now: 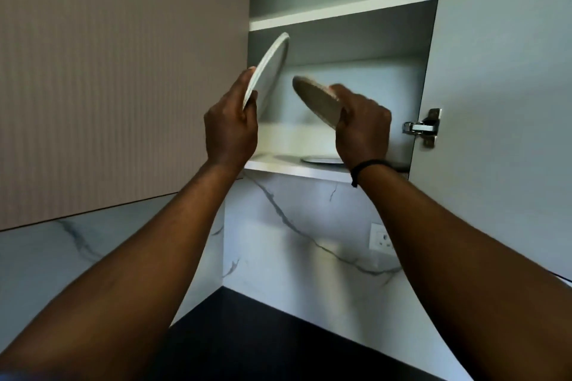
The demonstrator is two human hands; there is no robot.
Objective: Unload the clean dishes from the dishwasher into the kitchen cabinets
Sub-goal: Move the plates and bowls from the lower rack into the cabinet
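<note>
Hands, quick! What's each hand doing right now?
Left hand: grips a white plate by its edge, tilted steeply.
Right hand: grips a speckled plate, tilted.

The right hand point(362, 120) and its plate point(315, 99) are smeared by motion blur, so the plate's rim and the fingers gripping it cannot be made out. That hand and wrist cover part of the flat plate point(320, 160) lying on the bottom shelf point(278, 165), and the left hand point(230, 130) hides the lower edge of the tilted plate point(267, 68). The cabinet door point(501, 71) runs off the top and right edges, and both forearms are cut off by the bottom edge.
</note>
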